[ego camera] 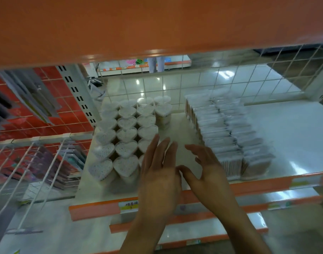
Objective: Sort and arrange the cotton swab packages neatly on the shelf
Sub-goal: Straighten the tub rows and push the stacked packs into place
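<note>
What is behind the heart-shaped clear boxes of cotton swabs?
A white wire grid panel stands behind them; shiny floor tiles show through it. The left hand hides some boxes.

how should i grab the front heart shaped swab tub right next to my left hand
I'd take the heart tub by its two tapering side walls near the point, just under the lid. It stands upright in the front row, point toward you, with other tubs crowding its back and left, so come in from the front edge of the shelf with the left hand.
</note>
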`<state>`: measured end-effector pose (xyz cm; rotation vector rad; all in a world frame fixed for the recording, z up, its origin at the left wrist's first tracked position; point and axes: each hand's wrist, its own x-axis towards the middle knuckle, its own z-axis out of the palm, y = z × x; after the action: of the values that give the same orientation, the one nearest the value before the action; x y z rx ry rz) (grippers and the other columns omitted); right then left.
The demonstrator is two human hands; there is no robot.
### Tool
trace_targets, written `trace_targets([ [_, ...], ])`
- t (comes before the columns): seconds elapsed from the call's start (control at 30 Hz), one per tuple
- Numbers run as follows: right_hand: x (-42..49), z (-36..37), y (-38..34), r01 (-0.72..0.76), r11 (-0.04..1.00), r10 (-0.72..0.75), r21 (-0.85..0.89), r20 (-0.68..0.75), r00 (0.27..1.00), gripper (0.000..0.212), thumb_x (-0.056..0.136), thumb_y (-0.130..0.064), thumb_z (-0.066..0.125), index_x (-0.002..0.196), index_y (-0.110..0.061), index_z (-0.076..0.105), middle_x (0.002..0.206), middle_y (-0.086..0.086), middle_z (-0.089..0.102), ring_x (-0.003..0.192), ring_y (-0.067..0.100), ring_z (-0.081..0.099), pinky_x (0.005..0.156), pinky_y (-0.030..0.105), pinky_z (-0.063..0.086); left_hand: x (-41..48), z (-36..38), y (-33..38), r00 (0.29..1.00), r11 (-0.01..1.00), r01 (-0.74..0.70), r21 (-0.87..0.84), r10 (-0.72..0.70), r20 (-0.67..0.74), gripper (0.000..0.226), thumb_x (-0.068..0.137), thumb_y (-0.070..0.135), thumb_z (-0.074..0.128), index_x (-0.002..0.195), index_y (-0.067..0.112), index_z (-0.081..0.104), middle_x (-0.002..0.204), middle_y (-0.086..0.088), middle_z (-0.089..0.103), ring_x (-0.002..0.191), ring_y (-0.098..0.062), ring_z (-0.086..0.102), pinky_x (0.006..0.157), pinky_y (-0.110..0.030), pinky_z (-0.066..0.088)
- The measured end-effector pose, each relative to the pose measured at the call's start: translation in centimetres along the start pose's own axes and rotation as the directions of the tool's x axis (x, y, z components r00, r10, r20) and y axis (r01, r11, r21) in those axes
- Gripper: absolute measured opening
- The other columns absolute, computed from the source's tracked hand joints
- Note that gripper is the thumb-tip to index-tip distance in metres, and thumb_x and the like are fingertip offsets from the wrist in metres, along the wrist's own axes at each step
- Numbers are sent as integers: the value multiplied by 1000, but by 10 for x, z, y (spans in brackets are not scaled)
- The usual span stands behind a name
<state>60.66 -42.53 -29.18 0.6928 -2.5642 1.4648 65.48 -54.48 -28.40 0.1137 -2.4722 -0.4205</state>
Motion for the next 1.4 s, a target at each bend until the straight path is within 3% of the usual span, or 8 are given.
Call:
trace_targets([
  [0.13, 1, -31, 9, -22, 998, 20, -66, -39, 999, 38, 78, -30, 63, 115, -22, 58, 110, -10, 50, 104, 9, 53, 87, 18, 41, 5, 16, 24, 999, 1000, -5, -6, 5, 46, 58, 69, 11, 76, 124, 7, 58, 132, -9, 56, 132, -27, 39, 104, -42, 36],
  [0.27, 1, -57, 17, -61, 995, 58, -79, -43, 997, 32, 82, -22, 68, 113, -24, 59, 112, -8, 54, 107, 10, 53, 92, 30, 48, 9, 29, 45, 996, 998, 23, -62, -17, 89, 50, 78, 26, 54, 126, 13, 54, 131, -6, 56, 126, -29, 48, 99, -42, 45],
  [0.4, -1, -79, 23, -111, 992, 108, -65, -48, 993, 34, 83, -15, 68, 113, -28, 60, 107, -21, 49, 104, 2, 53, 90, 22, 47, 12, 41, 65, 986, 991, 71, -111, -53, 155, 52, 77, 25, 62, 128, 16, 54, 126, -6, 57, 115, -28, 54, 89, -40, 51],
  [0.57, -5, -97, 35, -211, 977, 209, -41, -42, 977, 31, 85, -14, 66, 110, -32, 60, 104, -16, 56, 89, -6, 56, 76, 4, 42, 12, 53, 86, 969, 987, 124, -98, -100, 226, 55, 73, 21, 73, 125, 22, 57, 119, -4, 60, 101, -25, 62, 78, -34, 52],
  [0.73, -8, -103, 41, -244, 968, 244, -60, -7, 970, 29, 85, -15, 65, 110, -30, 60, 102, -15, 57, 89, 0, 58, 82, 19, 49, 12, 58, 92, 954, 977, 193, -85, -167, 250, 55, 66, 15, 78, 118, 25, 62, 108, 0, 57, 87, -20, 63, 67, -23, 45],
  [0.97, -13, -100, 49, -195, 976, 198, -100, 26, 980, 27, 84, -13, 66, 108, -25, 62, 96, -19, 55, 82, -6, 55, 73, 4, 41, 8, 59, 99, 935, 950, 284, -126, -246, 254, 42, 76, 13, 73, 113, 30, 62, 122, 4, 44, 70, -18, 63, 48, -29, 55],
  [1.17, -16, -99, 51, -182, 976, 189, -119, 55, 980, 27, 84, -17, 66, 109, -24, 62, 103, -10, 60, 92, 5, 57, 82, 23, 50, 5, 60, 99, 942, 948, 289, -135, -257, 214, 39, 68, 8, 79, 103, 20, 65, 110, -3, 56, 76, -17, 64, 59, -20, 44],
  [1.4, -19, -94, 50, -150, 979, 161, -138, 69, 985, 29, 83, -17, 67, 111, -26, 60, 103, -16, 50, 94, 1, 52, 83, 21, 48, 6, 57, 98, 922, 917, 356, -181, -314, 225, 37, 77, 15, 74, 112, 20, 64, 100, 1, 62, 79, -8, 58, 67, -8, 33],
])
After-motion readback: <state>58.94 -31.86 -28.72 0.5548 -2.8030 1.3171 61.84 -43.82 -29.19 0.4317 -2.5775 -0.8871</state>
